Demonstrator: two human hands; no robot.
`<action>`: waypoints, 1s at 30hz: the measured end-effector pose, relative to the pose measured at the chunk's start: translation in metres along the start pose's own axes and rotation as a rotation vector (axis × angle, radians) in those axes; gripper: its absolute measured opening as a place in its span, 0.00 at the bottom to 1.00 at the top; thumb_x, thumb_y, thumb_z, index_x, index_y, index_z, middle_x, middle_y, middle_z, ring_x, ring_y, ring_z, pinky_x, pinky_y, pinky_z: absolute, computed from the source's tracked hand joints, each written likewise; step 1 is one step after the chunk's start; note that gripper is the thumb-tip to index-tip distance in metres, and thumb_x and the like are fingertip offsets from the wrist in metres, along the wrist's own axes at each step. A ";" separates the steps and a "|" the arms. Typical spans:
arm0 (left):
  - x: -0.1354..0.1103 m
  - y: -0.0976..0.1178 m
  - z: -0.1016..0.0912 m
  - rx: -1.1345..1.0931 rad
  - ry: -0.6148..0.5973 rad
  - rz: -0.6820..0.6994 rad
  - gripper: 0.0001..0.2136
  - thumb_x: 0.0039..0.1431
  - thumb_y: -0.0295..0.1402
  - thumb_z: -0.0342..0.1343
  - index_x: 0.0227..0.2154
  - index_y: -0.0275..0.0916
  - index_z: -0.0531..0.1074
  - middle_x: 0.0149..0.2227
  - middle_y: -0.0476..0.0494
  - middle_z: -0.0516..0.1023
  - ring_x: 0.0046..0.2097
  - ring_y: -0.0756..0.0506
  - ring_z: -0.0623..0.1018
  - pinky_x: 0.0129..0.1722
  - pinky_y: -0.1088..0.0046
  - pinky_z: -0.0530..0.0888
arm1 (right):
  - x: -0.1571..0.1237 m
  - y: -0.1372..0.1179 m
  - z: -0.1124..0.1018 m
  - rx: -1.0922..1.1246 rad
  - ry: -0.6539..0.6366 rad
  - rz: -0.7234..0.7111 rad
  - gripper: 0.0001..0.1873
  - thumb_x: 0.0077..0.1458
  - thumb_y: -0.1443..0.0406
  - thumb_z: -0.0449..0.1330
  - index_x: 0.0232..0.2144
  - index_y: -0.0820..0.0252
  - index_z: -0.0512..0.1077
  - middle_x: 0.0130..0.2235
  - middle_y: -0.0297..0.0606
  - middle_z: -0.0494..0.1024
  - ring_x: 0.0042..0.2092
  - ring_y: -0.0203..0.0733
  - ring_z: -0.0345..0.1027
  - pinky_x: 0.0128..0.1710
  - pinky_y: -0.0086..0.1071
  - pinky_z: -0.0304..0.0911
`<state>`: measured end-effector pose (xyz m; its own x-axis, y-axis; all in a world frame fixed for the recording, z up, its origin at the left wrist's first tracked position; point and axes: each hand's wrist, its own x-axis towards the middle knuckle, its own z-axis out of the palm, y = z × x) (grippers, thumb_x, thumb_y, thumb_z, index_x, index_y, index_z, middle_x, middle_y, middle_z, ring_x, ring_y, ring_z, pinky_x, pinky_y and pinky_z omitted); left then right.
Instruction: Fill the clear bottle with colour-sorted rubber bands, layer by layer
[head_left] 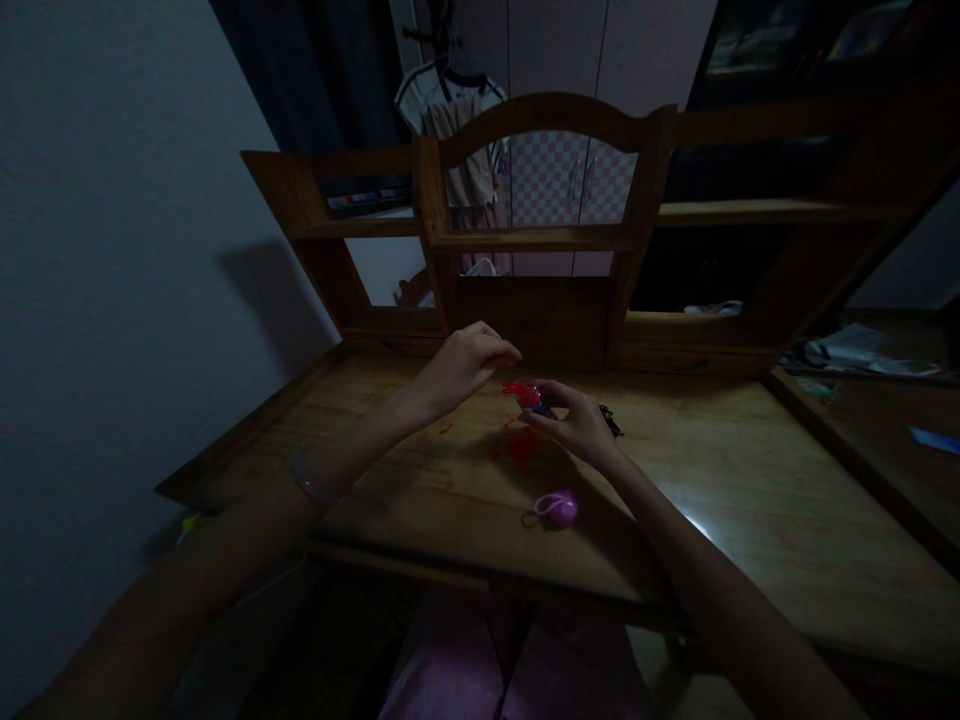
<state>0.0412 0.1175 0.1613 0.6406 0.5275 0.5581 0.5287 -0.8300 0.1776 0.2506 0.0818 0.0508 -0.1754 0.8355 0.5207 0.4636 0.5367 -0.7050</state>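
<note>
My right hand (571, 420) grips a small container (538, 404) with a dark blue side, holding it tilted to the left above the desk. Red strips (517, 389) stick out at its mouth. Just up and left of it hovers my left hand (480, 358), wrist bent, fingers pressed together and pointing right. Whatever its fingertips may hold is hidden. More red pieces (517, 447) lie scattered on the wood below the container. A purple round object with a loop (562, 508) rests nearer the front edge.
The wooden desk (420, 480) has a shelf unit (525, 240) along its back. Behind my right hand lies a black tangled item (611, 420). A wall (150, 250) stands on the left, and clothes (454, 120) hang beyond the shelves.
</note>
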 end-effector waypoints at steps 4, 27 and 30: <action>-0.001 -0.002 0.001 -0.015 -0.006 0.046 0.08 0.60 0.25 0.55 0.35 0.40 0.80 0.34 0.45 0.81 0.37 0.47 0.78 0.38 0.72 0.73 | 0.000 0.002 0.000 -0.002 0.012 -0.011 0.23 0.51 0.58 0.66 0.50 0.53 0.73 0.46 0.38 0.79 0.45 0.46 0.74 0.44 0.37 0.70; -0.001 0.008 0.011 -0.111 -0.016 -0.009 0.07 0.61 0.29 0.55 0.37 0.41 0.77 0.38 0.46 0.80 0.43 0.47 0.76 0.44 0.70 0.70 | 0.000 -0.001 -0.001 0.022 0.002 -0.016 0.23 0.51 0.57 0.67 0.50 0.53 0.73 0.45 0.38 0.79 0.44 0.46 0.74 0.43 0.37 0.69; -0.013 0.002 0.013 -0.152 0.108 -0.199 0.07 0.61 0.32 0.54 0.37 0.41 0.78 0.38 0.46 0.80 0.40 0.47 0.78 0.42 0.71 0.72 | 0.000 0.000 0.000 0.020 0.006 -0.003 0.23 0.51 0.57 0.66 0.50 0.53 0.73 0.46 0.39 0.79 0.45 0.46 0.74 0.43 0.37 0.69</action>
<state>0.0408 0.1114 0.1432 0.4650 0.6676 0.5815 0.5436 -0.7337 0.4076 0.2511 0.0820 0.0508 -0.1714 0.8331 0.5260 0.4451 0.5417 -0.7130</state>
